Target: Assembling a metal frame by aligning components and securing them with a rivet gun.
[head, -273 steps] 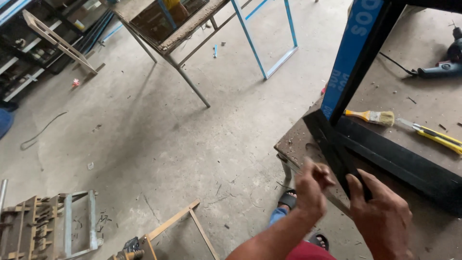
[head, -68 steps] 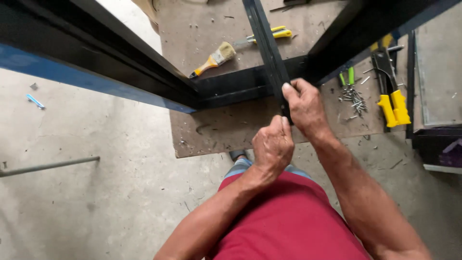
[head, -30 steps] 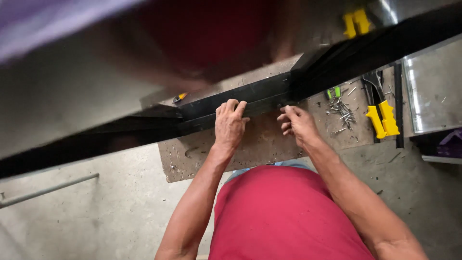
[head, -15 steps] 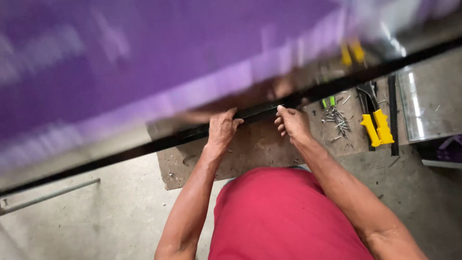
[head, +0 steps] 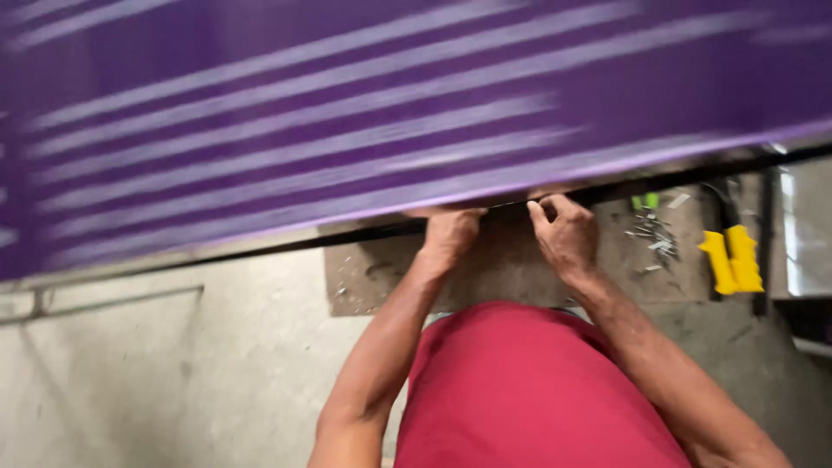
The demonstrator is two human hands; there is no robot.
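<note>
Both hands, left hand (head: 451, 236), right hand (head: 565, 232), gripping blurred purple panel's (head: 347, 121) lower edge

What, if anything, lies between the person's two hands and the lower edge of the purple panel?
Nothing visible. The left hand and right hand both reach the lower edge of the purple panel, with fingers right at it.

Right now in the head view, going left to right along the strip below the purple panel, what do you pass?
Metal bar on the floor → left hand → right hand → scattered screws → yellow-handled tool.
</note>
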